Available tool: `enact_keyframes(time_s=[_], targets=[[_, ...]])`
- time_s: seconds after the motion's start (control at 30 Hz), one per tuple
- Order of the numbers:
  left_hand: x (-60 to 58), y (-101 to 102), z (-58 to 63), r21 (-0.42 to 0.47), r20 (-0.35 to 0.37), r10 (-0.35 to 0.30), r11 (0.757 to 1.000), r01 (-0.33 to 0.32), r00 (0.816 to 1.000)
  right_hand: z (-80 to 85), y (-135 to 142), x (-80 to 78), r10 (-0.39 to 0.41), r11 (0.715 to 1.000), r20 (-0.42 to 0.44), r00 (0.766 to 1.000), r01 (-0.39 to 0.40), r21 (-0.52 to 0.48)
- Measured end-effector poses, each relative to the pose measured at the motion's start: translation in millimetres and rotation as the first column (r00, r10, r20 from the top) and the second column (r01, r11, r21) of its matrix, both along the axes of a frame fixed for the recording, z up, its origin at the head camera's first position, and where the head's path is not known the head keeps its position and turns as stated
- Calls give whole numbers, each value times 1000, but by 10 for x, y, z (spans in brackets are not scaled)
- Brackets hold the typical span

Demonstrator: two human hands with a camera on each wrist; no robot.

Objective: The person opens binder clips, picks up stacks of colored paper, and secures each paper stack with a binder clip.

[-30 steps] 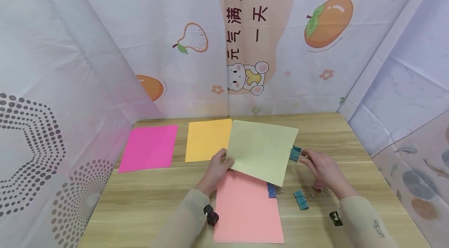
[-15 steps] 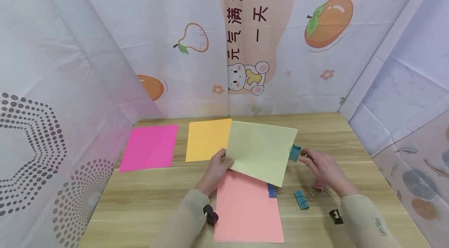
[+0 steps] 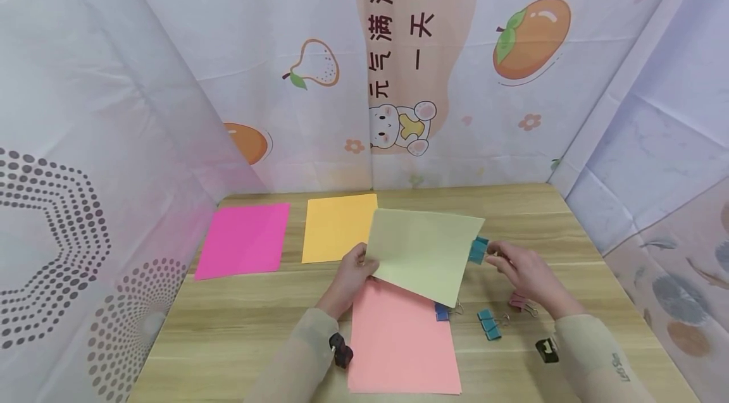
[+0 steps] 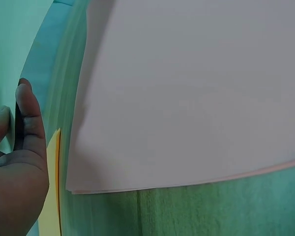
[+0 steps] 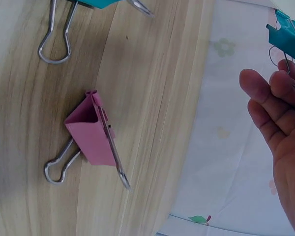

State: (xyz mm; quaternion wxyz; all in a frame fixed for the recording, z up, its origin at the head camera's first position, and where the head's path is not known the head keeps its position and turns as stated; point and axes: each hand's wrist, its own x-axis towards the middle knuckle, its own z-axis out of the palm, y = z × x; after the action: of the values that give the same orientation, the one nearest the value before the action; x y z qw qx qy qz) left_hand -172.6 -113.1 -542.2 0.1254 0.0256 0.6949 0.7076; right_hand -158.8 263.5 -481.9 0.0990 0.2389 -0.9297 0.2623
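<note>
Fingers of left hand [image 3: 350, 279] pinch pale-green sheet [image 3: 423, 256]; right hand [image 3: 526, 273] grips teal clip [image 3: 478, 250]; sheet partly hides blue clip [image 3: 442, 313] from head view.

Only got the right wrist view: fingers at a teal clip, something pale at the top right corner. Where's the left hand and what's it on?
Observer: Head view: left hand pinches the left edge of the pale green paper, thumb on top.
Operator: Anything below that paper?
Observer: Yes, salmon-pink paper lies on the table, its far part covered by the pale green one in the head view.
Operator: Any clip beside that?
Observer: A blue clip at its right edge, partly hidden by the pale green paper's corner.
</note>
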Motion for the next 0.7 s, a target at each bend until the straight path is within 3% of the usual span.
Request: enact_keyframes(time_s=[0.3,0.7], targets=[[-2,-29,-35,-33,-1,-5,999,5,1000,23,5,7,35,999,45,998,-34,-32],[16,-29,-39,-47,-11,-23,999,22,1000,90,-19,-7,10,999,137,991,-5,-35]])
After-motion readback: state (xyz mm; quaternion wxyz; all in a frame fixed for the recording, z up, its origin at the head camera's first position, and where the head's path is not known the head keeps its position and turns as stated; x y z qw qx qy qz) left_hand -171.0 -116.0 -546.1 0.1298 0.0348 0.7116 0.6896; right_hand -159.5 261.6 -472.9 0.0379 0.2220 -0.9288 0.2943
